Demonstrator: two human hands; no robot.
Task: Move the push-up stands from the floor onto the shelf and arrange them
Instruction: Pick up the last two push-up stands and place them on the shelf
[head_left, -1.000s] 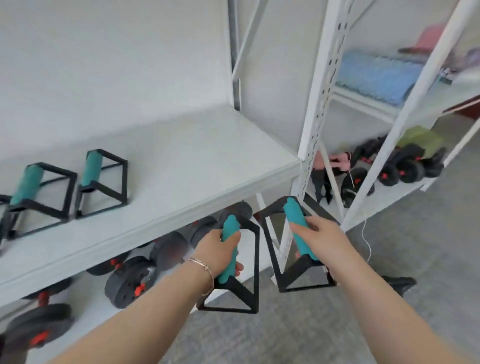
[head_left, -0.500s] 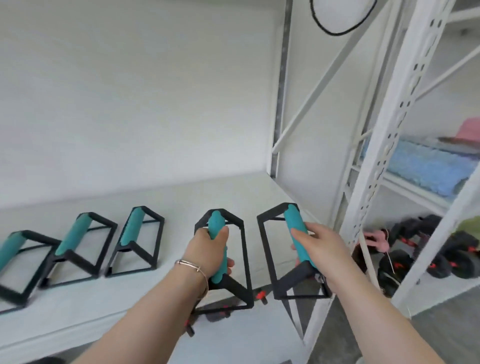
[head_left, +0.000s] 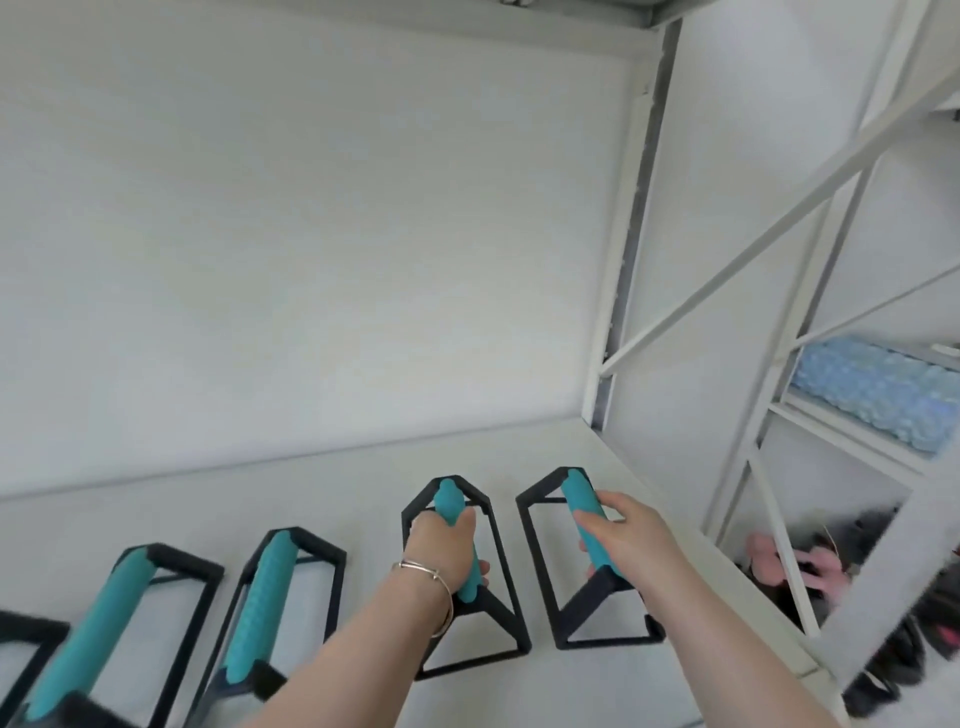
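Fingers on both the left hand (head_left: 441, 545) and right hand (head_left: 623, 535) wrap a teal-handled push-up stand (head_left: 462, 582) each (head_left: 587, 561), setting them by the shelf (head_left: 332, 483) right edge, probably extending the row.

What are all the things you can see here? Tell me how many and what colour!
push-up stands: four whole ones, black frames with teal grips, in a row on the shelf; a fifth black frame is cut off at the left edge.
shelf: one, white, under the stands.
rack posts and braces: white metal, right side.
blue mat: one, light blue and bumpy, on the right rack's upper shelf.
pink thing: pink, lower right shelf, too blurred to name.
dark gear: black, blurred, bottom right.
bracelet: one, silver, on the left wrist.
left hand: gripping the third stand's grip.
right hand: gripping the rightmost stand's grip.
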